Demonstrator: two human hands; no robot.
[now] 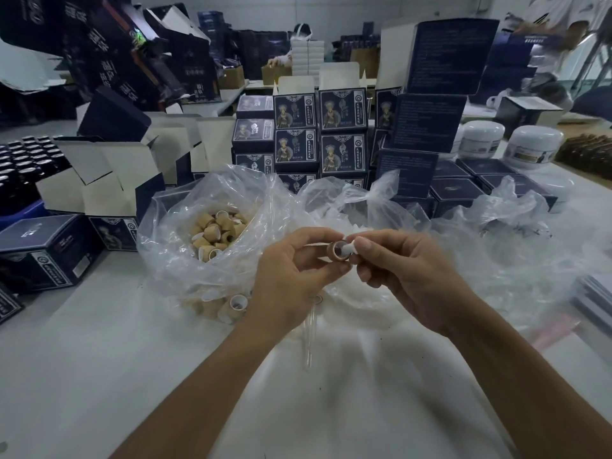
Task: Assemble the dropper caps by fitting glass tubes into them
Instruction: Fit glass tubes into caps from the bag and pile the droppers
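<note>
left hand [291, 270] pinches a tan ring-shaped dropper cap [337, 251] between thumb and fingers, open end turned toward the right. right hand [400, 276] grips a small white bulb piece [351, 248] at the cap's mouth, its tip just at or inside the opening; cannot tell how far in. both are held in the air above the table, in front of the bags. a clear glass tube [310, 336] hangs below the left hand, apparently tucked under its lower fingers; exact hold is hidden.

risks, as judged from here: white piece going in crooked, since it meets the ring at a slant, and jamming or folding at the rim. squeezing the ring too near its edge could let it pop out of the pinch and roll off. the hanging tube looks loosely kept; a shift of the left fingers while pressing could drop it, and glass on a hard table may chip or break. pushing the parts together with the tube still underneath could also knock it.

surface: pale table [99, 376] with a white sheet [331, 409] under the arms. open clear plastic bag [205, 233] of tan caps at left-centre; more crumpled clear bags [496, 233] to the right. around them dark blue printed cartons [342, 134] stacked in rows, open flat-flapped boxes [109, 183] on the left, white jars [533, 144] far right. room behind is crowded with more cartons; another person [546, 44] is blurred at upper right.
</note>
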